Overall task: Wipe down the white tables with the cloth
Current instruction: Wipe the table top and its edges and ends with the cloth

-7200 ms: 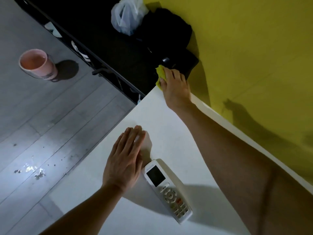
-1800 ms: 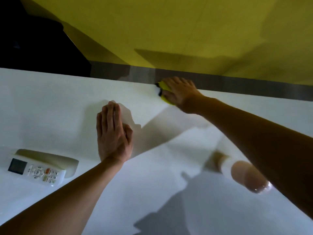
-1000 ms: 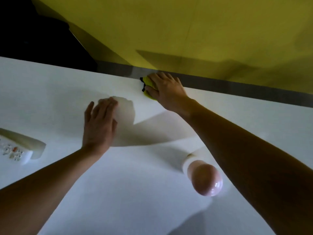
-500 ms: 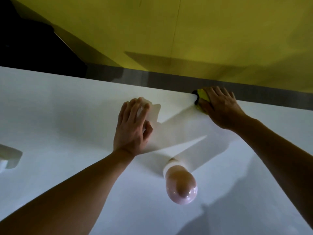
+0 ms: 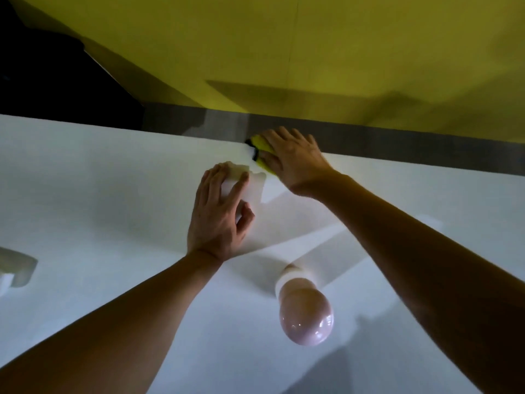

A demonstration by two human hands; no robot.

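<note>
My right hand presses a bunched yellow cloth with dark trim, fingers laid flat over it, at the white table far edge. My left hand rests fingers-spread, just beside it.

We press our right hand onto the yellow cloth at the white table's far edge; our left hand rests flat nearby, beside a pink bottle.
</note>
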